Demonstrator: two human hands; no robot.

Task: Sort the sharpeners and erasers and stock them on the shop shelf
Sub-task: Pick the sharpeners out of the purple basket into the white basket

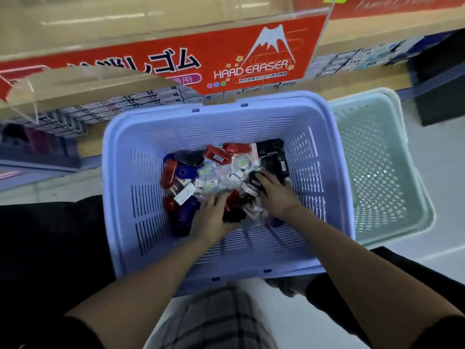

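Lilac basket [120, 157]: left hand [210, 217] grips red sharpener [230, 206], right hand [275, 196] touches black sharpener [254, 178].

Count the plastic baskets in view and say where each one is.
2. A lilac slotted plastic basket is in the centre; a pale green perforated plastic basket stands to its right. Others may be nested underneath, hidden.

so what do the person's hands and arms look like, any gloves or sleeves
The left hand and right hand are bare, with no gloves, rings or watch showing. The forearms are bare too; dark sleeves start near the elbows at the bottom corners.
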